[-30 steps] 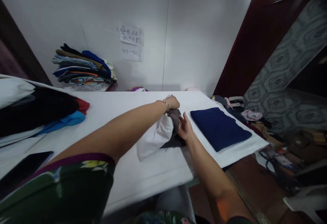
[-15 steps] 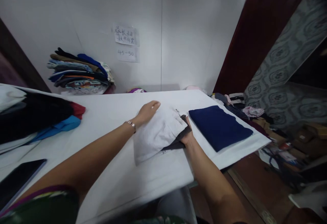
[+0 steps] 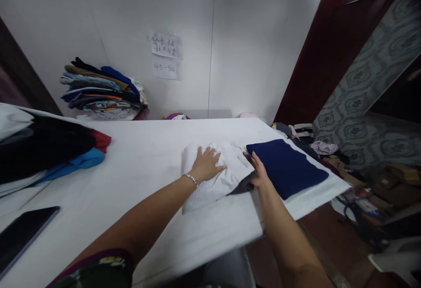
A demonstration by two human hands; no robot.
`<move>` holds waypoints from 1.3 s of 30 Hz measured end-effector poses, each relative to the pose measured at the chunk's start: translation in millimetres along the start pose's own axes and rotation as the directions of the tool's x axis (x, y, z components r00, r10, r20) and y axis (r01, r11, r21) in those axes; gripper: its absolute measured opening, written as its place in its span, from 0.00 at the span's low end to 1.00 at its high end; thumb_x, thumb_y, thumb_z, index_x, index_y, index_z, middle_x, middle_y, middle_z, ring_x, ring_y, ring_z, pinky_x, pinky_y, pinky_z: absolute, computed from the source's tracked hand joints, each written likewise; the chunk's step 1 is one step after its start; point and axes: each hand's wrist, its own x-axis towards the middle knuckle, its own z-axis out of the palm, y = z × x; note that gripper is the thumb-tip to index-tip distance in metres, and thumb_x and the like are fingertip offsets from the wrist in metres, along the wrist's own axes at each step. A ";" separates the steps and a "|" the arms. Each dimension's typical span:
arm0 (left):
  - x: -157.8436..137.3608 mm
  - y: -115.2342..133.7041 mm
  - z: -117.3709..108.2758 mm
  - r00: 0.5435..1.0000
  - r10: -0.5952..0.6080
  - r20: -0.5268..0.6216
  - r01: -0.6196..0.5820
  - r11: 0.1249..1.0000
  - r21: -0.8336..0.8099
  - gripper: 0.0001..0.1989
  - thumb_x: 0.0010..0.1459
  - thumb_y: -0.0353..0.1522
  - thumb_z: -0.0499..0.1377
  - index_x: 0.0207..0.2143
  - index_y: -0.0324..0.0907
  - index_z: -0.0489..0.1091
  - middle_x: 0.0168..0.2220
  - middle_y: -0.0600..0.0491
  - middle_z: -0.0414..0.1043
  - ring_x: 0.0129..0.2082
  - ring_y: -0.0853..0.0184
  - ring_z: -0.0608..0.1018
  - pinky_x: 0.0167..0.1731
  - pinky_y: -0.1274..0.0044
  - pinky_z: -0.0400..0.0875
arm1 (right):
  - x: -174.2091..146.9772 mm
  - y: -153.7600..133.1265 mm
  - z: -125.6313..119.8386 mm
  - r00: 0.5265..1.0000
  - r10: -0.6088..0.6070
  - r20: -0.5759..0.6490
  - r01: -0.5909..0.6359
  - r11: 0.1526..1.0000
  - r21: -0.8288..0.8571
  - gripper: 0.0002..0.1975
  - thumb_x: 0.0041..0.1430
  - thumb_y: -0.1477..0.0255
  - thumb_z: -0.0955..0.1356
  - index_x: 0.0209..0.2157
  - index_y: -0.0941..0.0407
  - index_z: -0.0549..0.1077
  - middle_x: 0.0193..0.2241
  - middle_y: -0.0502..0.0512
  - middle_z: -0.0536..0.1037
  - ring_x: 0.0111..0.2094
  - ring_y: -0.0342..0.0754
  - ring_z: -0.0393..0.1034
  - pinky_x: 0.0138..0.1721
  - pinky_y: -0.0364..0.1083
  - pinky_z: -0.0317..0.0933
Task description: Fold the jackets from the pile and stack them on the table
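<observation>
We are finding the left hand [image 3: 206, 166] spread on the white garment [image 3: 232, 165]; the right hand's grip [image 3: 260, 172] we cannot tell.

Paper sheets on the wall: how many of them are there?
2. The upper sheet, with handwritten characters, is on the pale wall behind the table; the lower sheet, marked 45-50, is just below it. Others could hide behind the clothes pile.

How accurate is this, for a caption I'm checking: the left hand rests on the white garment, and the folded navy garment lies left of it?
The side is wrong: the head view shows the folded navy garment right of the white garment, not left. The left hand does rest on the white garment.
</observation>
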 end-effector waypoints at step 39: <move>0.0 -57.2 -2.8 0.931 -0.339 0.137 0.365 0.873 -0.323 0.26 0.61 0.45 0.45 0.54 0.42 0.68 0.60 0.44 0.66 0.62 0.55 0.64 0.58 0.63 0.59 | 65.6 -3.3 81.3 0.967 -0.151 0.203 0.203 -0.016 -0.979 0.36 0.65 0.50 0.56 0.66 0.57 0.52 0.69 0.62 0.42 0.69 0.57 0.31 0.64 0.64 0.30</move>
